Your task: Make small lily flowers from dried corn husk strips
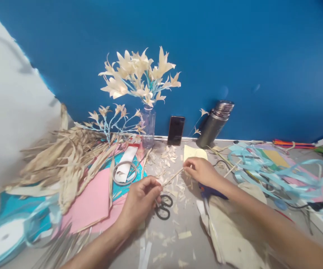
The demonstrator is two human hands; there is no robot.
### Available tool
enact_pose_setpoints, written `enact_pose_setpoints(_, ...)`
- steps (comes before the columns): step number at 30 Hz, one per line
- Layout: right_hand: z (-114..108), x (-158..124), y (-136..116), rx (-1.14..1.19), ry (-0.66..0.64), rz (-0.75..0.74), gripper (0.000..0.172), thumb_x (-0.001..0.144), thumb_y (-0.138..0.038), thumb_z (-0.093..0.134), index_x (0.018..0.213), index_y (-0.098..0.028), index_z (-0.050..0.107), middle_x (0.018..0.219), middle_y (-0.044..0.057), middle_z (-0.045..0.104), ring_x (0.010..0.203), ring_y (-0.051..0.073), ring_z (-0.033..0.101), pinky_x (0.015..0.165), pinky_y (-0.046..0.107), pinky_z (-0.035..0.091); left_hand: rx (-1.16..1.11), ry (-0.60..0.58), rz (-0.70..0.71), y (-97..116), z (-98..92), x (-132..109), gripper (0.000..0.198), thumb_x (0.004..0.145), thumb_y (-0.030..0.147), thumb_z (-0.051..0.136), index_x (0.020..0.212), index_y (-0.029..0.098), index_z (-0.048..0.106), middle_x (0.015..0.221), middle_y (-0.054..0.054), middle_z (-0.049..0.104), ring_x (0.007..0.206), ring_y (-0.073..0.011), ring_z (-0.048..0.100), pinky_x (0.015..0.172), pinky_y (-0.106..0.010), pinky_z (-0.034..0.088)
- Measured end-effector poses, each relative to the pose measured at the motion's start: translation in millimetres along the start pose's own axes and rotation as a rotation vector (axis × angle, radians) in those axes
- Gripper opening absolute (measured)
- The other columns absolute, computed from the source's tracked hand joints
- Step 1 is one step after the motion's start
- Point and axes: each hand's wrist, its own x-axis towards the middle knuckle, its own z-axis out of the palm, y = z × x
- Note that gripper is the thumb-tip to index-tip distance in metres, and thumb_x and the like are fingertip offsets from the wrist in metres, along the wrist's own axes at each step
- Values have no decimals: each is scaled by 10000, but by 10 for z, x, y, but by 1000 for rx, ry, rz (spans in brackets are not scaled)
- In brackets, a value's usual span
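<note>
A thin pale strip of dried husk [173,177] stretches between my two hands above the floor. My left hand [142,194] pinches its near end between thumb and fingers. At the far end, my right hand [197,169] is closed with its fingertips on the strip. Black-handled scissors [164,207] lie just beside my left hand, with their blades out of sight. A yellow paper piece [192,152] is right behind my right hand. Under my right forearm is a dark blue object [212,191], partly hidden. Small husk scraps [179,194] lie scattered below.
Pale husk flowers [139,71] stand in a clear bottle [149,127] by the blue wall. A phone [176,130] and a steel flask [215,125] lean there. Dried husks [57,157], pink sheets [90,198] and a ribbon roll [4,239] lie left; loose blue ribbon [279,168] lies right.
</note>
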Motion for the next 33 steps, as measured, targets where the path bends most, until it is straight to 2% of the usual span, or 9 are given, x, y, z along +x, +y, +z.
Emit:
enact_pose_setpoints(2,82,211,51,-190,18,-102,64,801,-152,673,826,-209,690,813,37,682,718,190,616,609,274,400,-100,28,-44,15,-38,4,155,720,315,698,731,177,627,506,10,590,442,-116,495,446,-217,380)
enact_pose_setpoints(5,224,414,106,-284,14,-165,103,784,-108,701,821,-203,686,828,49,642,696,181,596,589,270,387,-187,52,-57,57,-86,28,175,688,315,727,726,175,629,500,11,586,430,-112,493,433,-219,385)
enact_pose_setpoints(12,382,557,231,-128,-19,-135,161,820,-151,677,675,-219,668,727,14,588,627,151,541,577,256,369,-234,78,-81,58,-154,94,174,684,306,734,718,176,624,496,24,565,429,-104,489,437,-217,389)
enact_pose_setpoints(16,298,626,251,49,-27,-54,146,862,-219,613,736,-202,685,797,38,649,695,159,566,593,254,385,-211,83,-80,21,-183,126,195,689,328,738,721,174,623,491,20,570,442,-109,490,448,-217,395)
enact_pose_setpoints(18,208,637,220,163,-59,-6,206,877,-309,596,740,-177,676,756,43,661,638,142,550,538,240,373,-204,80,-76,13,-206,141,205,705,340,737,719,175,618,495,18,577,439,-106,484,451,-217,397)
enact_pose_setpoints(22,6,472,21,471,-138,112,393,878,-511,556,755,-148,643,661,27,626,462,81,407,413,212,270,-281,28,-93,35,-242,174,272,729,384,754,706,173,584,510,19,582,438,-90,471,457,-204,384)
enact_pose_setpoints(24,-73,292,-130,775,-179,240,372,813,-511,647,750,-145,635,626,1,579,449,60,348,417,206,222,-346,-9,-113,66,-236,187,298,733,398,768,725,170,576,532,23,587,433,-79,464,454,-197,369)
enact_pose_setpoints(26,-134,89,-285,939,-186,318,331,769,-463,711,730,-142,641,573,-27,519,456,53,326,438,207,200,-414,-31,-132,104,-199,191,314,721,386,793,738,167,569,587,19,608,446,-71,471,459,-194,371)
enact_pose_setpoints(33,-216,-399,-619,833,-164,259,204,787,-356,683,770,-154,659,704,20,631,581,108,498,542,238,355,-501,-49,-135,170,164,85,291,695,300,826,776,153,587,796,-21,662,590,-83,555,500,-183,424)
